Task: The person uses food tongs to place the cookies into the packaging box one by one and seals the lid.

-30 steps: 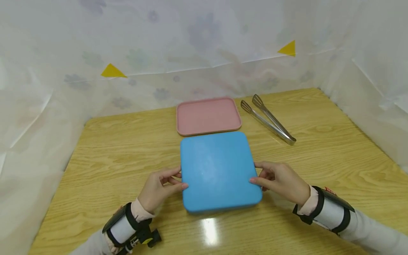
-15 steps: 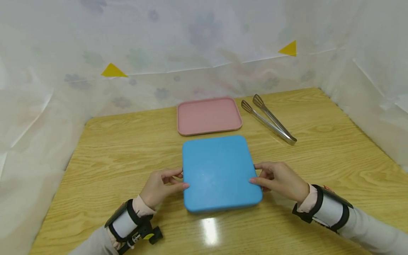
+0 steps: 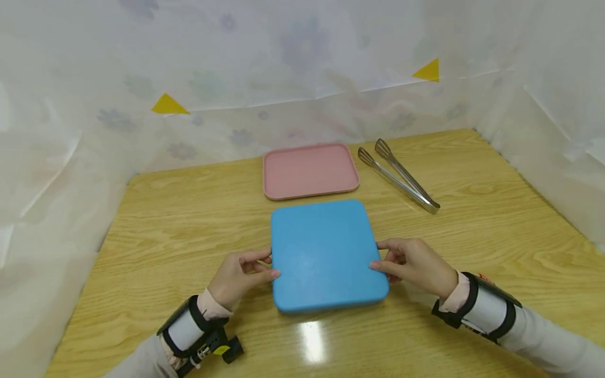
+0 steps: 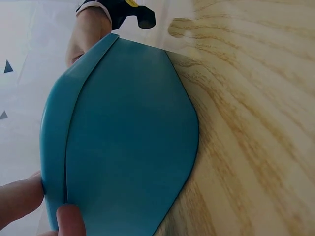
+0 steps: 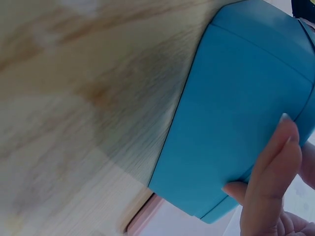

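Note:
A blue square box with a lid sits on the table in front of me, its wall and lid seam showing in both wrist views. On its left side my left hand pinches the lid's edge, thumb on top and fingers at the side. My right hand grips the opposite edge the same way. In the left wrist view, the lid's rim overhangs the box wall, with fingertips at the seam. The right wrist view shows fingers against the wall just under the lid. The box's inside is hidden.
Behind the box lies a pink rectangular tray. Metal tongs rest with their arms spread to the tray's right. White sheeting with yellow triangles hangs along the back and sides of the wooden table.
The lid's far edge has dropped slightly and come nearer to me since a second ago, widening the gap to the tray. Both hands keep their hold; little differs over the last half second.

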The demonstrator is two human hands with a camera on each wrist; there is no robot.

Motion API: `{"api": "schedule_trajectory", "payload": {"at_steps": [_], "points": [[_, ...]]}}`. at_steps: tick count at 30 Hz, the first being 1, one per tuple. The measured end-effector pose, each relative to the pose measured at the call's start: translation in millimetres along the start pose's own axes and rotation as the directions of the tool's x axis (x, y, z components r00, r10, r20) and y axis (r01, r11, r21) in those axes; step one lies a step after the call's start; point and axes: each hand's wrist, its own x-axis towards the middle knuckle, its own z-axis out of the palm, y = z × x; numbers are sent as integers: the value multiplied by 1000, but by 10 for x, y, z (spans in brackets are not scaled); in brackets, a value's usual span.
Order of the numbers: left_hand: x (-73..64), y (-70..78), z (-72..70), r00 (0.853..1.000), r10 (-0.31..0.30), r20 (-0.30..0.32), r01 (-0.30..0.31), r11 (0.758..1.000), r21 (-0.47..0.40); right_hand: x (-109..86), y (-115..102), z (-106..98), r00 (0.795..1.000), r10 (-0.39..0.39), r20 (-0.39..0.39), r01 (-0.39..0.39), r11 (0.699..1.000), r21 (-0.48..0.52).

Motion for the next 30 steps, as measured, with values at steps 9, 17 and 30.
{"api": "schedule_trajectory", "payload": {"at_steps": [9,17,30], "points": [[-29,-10,21,998,-41,-38,41,999,4,-7,9,-8,1000,9,-3,-9,1000,-27],[18,-24,95,998,-16,-58,10,996,-91,6,71,-16,998,22,-58,-21,1000,13],[133,-97,457,990,-110,-85,93,980,-178,187,51,194,964,250,94,-263,828,495]]}}
